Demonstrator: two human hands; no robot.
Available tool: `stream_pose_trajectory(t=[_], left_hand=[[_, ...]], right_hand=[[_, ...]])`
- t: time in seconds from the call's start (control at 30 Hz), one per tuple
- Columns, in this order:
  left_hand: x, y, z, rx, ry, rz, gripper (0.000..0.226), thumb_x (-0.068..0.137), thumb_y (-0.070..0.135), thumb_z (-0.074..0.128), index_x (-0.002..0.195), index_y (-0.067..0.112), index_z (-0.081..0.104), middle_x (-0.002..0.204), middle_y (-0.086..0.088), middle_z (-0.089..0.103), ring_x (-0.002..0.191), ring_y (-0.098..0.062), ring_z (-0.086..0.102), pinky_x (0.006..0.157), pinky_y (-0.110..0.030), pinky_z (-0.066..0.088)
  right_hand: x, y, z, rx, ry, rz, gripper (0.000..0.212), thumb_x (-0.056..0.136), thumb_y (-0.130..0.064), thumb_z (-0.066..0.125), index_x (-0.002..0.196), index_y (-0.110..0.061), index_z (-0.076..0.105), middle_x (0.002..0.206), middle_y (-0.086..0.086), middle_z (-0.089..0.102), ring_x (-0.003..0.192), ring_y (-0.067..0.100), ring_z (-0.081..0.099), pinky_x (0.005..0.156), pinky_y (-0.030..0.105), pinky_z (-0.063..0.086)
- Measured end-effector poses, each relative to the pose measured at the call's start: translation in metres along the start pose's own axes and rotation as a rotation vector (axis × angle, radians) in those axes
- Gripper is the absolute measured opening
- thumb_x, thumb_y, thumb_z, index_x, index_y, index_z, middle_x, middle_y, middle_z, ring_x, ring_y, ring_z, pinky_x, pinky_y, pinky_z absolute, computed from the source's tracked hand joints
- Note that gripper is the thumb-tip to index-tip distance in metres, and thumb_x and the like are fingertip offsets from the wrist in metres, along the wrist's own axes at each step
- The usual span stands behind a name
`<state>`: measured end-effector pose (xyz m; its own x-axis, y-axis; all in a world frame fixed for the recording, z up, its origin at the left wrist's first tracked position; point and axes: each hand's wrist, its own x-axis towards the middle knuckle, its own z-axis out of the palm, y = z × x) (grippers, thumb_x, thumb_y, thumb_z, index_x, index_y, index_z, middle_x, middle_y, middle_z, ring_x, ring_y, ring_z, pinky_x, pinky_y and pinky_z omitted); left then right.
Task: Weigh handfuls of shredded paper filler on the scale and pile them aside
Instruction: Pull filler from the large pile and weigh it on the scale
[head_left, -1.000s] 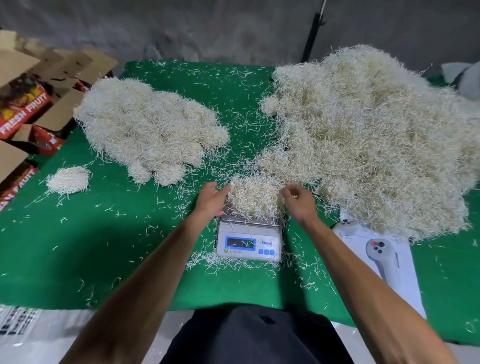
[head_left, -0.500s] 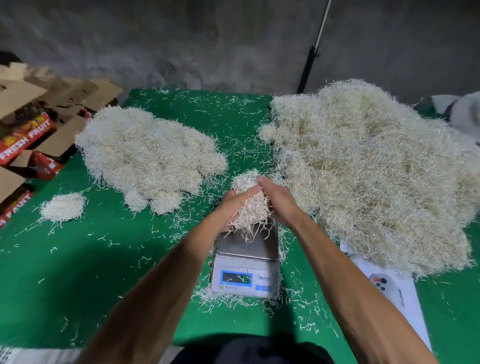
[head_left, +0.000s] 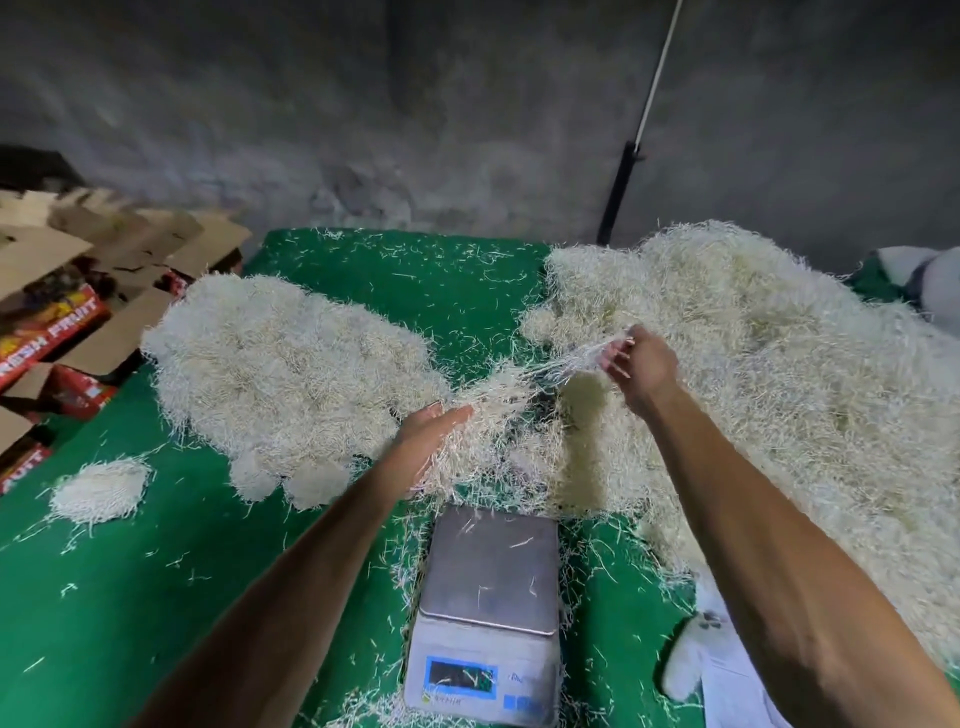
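My left hand (head_left: 434, 441) is raised beyond the scale with its fingers straight, and a handful of pale shredded paper (head_left: 485, 415) lies against its palm. My right hand (head_left: 644, 364) is higher and to the right, pinching blurred strands that stretch back to that handful. The grey digital scale (head_left: 488, 597) stands near the table's front edge, its steel platform bare except for a few stray strands. A weighed pile (head_left: 280, 374) lies to the left on the green table (head_left: 130, 597). The big source heap (head_left: 779, 405) fills the right side.
A small separate clump (head_left: 98, 491) of shreds sits at the far left. Open cardboard fruit boxes (head_left: 52, 322) are stacked off the table's left edge. A white handheld controller (head_left: 688, 657) and a paper sheet (head_left: 737, 691) lie right of the scale. A pole (head_left: 621, 192) leans behind.
Both hands lifted the handful off the scale platform and carried it away from the scale. They have now drawn apart, the right hand pulling strands up and right.
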<state>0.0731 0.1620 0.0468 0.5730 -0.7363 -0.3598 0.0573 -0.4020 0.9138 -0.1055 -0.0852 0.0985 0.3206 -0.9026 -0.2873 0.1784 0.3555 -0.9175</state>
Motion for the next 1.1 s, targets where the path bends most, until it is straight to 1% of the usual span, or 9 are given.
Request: stream_pose_trajectory(t=[0.1,0.2,0.33,0.6,0.73,0.87,0.93,1.0,1.1], left_hand=[[0.013,0.003,0.010,0.081,-0.072,0.051,0.113,0.064,0.083,0.071,0.154,0.025,0.034,0.157,-0.009,0.041,0.122,-0.021,0.051,0.105,-0.039,0.035],[0.024,0.011,0.023,0.151,-0.096,0.103,0.118,0.061,0.088,0.067,0.154,0.026,0.033,0.157,-0.005,0.041,0.114,-0.011,0.049,0.098,-0.033,0.037],[0.031,0.013,0.025,0.162,-0.104,0.099,0.102,0.077,0.068,0.072,0.155,0.015,0.033,0.156,-0.012,0.042,0.123,-0.016,0.050,0.104,-0.032,0.037],[0.032,-0.018,0.003,0.155,0.039,0.019,0.085,0.081,0.055,0.061,0.139,-0.006,0.050,0.138,-0.026,0.057,0.124,-0.035,0.057,0.109,-0.047,0.044],[0.042,-0.021,0.005,0.091,0.164,-0.020,0.065,0.093,0.043,0.064,0.136,-0.005,0.053,0.135,-0.029,0.058,0.121,-0.042,0.057,0.091,-0.042,0.050],[0.051,-0.011,0.009,0.143,0.114,0.024,0.084,0.087,0.051,0.066,0.150,0.001,0.040,0.149,-0.020,0.048,0.121,-0.027,0.054,0.088,-0.029,0.041],[0.059,0.003,0.009,0.160,0.087,0.062,0.089,0.087,0.051,0.067,0.153,0.002,0.033,0.152,-0.021,0.045,0.121,-0.023,0.050,0.093,-0.031,0.038],[0.065,0.018,0.005,0.200,0.015,0.104,0.102,0.079,0.060,0.069,0.154,0.003,0.030,0.155,-0.023,0.040,0.129,-0.026,0.049,0.102,-0.037,0.036],[0.073,0.034,-0.004,0.276,-0.036,0.115,0.106,0.072,0.069,0.075,0.153,0.014,0.034,0.158,-0.018,0.033,0.123,-0.020,0.046,0.096,-0.034,0.039]], right_hand=[[-0.022,0.025,0.018,-0.578,-0.444,0.035,0.054,0.095,-0.065,0.055,0.121,-0.018,0.067,0.109,0.003,0.070,0.088,0.018,0.065,0.071,0.032,0.057],[-0.031,0.046,0.029,-0.804,-0.729,0.117,0.070,0.088,-0.066,0.066,0.128,-0.008,0.066,0.066,-0.004,0.058,0.055,0.011,0.045,0.054,0.022,0.044],[0.009,0.033,0.024,-0.607,-0.328,0.100,0.029,0.100,-0.030,0.064,0.107,-0.003,0.069,0.078,0.010,0.060,0.051,0.016,0.047,0.049,0.022,0.045],[0.077,-0.009,-0.010,-0.442,0.163,-0.182,0.017,0.107,-0.016,0.051,0.100,-0.003,0.058,0.102,0.020,0.066,0.089,0.030,0.068,0.073,0.028,0.060],[0.076,0.007,-0.015,-1.051,-0.022,-0.183,0.042,0.109,-0.026,0.047,0.140,0.003,0.046,0.135,0.024,0.057,0.122,0.036,0.060,0.101,0.037,0.051],[0.045,0.012,0.002,-1.836,-0.149,-0.355,0.040,0.102,-0.052,0.054,0.100,-0.012,0.063,0.094,0.007,0.066,0.079,0.019,0.064,0.078,0.035,0.057],[0.029,0.025,0.021,-1.729,-0.352,-0.554,0.046,0.096,-0.053,0.062,0.124,-0.017,0.062,0.121,0.012,0.064,0.098,0.020,0.066,0.089,0.039,0.056],[0.008,0.042,0.044,-1.398,-0.739,-0.427,0.085,0.088,-0.035,0.077,0.157,-0.029,0.029,0.162,0.011,0.033,0.137,0.025,0.046,0.114,0.045,0.036],[-0.009,0.061,0.058,-1.263,-0.856,-0.201,0.090,0.091,-0.010,0.072,0.162,-0.018,0.017,0.158,0.022,0.037,0.137,0.031,0.048,0.115,0.046,0.041]])
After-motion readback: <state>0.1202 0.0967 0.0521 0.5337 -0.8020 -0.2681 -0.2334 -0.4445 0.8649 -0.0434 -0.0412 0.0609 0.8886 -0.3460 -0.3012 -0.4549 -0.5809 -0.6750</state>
